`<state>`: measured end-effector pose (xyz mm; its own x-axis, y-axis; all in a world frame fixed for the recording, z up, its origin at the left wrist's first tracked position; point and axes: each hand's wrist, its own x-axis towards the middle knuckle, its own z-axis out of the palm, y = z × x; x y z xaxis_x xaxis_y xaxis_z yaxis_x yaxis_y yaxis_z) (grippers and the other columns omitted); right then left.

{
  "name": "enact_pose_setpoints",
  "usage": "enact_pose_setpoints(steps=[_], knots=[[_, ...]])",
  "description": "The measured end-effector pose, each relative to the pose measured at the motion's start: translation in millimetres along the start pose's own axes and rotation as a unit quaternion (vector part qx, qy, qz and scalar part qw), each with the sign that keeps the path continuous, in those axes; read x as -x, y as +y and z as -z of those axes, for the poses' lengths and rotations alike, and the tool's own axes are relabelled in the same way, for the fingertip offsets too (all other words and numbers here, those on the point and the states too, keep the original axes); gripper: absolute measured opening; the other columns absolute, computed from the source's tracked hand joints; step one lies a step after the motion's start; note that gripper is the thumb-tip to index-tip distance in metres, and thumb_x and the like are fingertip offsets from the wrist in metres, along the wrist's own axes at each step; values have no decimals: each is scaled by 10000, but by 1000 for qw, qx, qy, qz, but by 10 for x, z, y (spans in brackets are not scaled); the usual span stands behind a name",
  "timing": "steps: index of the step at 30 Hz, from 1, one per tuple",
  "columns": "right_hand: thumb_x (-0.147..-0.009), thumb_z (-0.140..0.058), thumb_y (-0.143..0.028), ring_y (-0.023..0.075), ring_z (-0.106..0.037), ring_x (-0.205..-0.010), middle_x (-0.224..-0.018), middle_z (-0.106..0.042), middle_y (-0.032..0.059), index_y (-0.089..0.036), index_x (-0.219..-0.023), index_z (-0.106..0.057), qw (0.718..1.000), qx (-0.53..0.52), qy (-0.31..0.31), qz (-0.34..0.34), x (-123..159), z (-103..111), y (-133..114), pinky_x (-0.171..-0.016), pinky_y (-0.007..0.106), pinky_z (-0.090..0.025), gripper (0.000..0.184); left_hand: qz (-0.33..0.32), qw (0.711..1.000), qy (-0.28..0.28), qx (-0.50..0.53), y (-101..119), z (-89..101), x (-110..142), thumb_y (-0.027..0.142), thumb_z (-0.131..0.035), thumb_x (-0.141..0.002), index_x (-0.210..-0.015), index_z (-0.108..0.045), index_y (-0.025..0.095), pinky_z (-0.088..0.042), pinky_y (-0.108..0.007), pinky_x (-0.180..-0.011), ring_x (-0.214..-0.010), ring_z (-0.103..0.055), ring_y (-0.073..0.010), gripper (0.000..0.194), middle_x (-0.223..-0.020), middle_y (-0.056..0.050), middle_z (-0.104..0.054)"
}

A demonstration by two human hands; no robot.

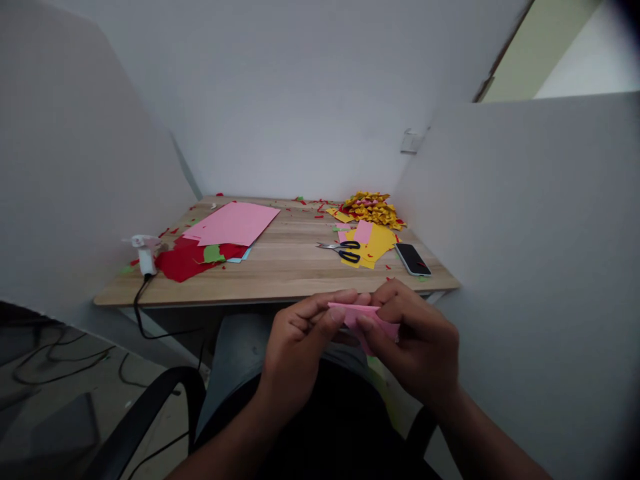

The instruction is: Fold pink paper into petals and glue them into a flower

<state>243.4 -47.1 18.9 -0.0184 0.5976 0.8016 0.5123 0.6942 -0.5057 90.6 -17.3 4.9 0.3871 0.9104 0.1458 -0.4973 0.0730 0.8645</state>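
Between my two hands is a small piece of pink paper [367, 315], folded along its upper edge, held above my lap just in front of the table. My left hand [307, 340] pinches its left end between thumb and fingers. At the other end, my right hand [420, 337] grips the paper, its thumb pressed on the near face. Parts of the paper are covered by my fingers. Beyond the hands, scissors [345, 250] with dark handles lie on the table beside yellow paper pieces [377, 243] and small pink pieces [364, 232].
A wooden table [280, 277] carries pink sheets [240, 223], red paper [183, 259], a green scrap [213, 253] and a pile of folded yellow pieces [373, 208]. A phone [413, 259] lies at right. A white corded device [146, 257] stands at left. Chair armrest [173, 383] flanks me.
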Motion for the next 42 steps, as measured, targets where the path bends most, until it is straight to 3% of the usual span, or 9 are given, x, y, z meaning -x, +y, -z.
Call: enact_pose_setpoints(steps=[11,15,21,29,35,42], knots=[[-824,-661,-75,103,-541,-643,-667,-541,-28,-197,-656,-487,1000,-4,-16,11,-14,-43,-69,-571,247,-425,270,-12,998,36,-41,6,93,87,351,-738,-859,-1016,-793,215,-607,-243,-811,-895,-761,-173,215,-1047,-66,-791],[-814,-662,-58,107,-540,-637,-660,-554,-24,-197,-649,-494,1000,-8,-17,17,-55,-102,-44,-569,252,-432,274,-17,996,48,-68,64,89,71,358,-763,-819,-998,-796,192,-615,-261,-750,-819,-759,-184,246,-1007,-83,-796],[-816,-665,-68,113,-555,-649,-665,-559,-24,-199,-653,-509,999,-15,-23,24,-66,-149,51,-577,257,-440,261,-42,992,78,-91,54,100,-41,292,-751,-802,-874,-802,200,-601,-286,-843,-886,-759,-195,127,-921,-61,-803],[-849,-669,-117,109,-575,-686,-737,-588,5,-183,-681,-590,998,16,-60,15,-108,-86,56,-605,254,-459,197,-54,991,68,-100,79,210,-42,343,-747,-848,-900,-803,220,-588,-248,-856,-925,-757,-176,145,-959,-53,-801],[-853,-650,-96,92,-545,-608,-633,-555,-35,-196,-652,-514,998,-3,-58,25,-67,-71,24,-560,242,-428,262,-37,997,36,-60,80,162,9,283,-731,-861,-917,-800,249,-599,-239,-852,-896,-766,-159,95,-917,-28,-805],[-820,-718,-124,83,-609,-630,-749,-595,-54,-235,-868,-576,999,31,27,-3,85,-118,80,-569,212,-494,186,-48,998,14,-38,116,133,48,232,-725,-868,-990,-776,245,-600,-172,-797,-800,-765,-107,133,-894,2,-807]])
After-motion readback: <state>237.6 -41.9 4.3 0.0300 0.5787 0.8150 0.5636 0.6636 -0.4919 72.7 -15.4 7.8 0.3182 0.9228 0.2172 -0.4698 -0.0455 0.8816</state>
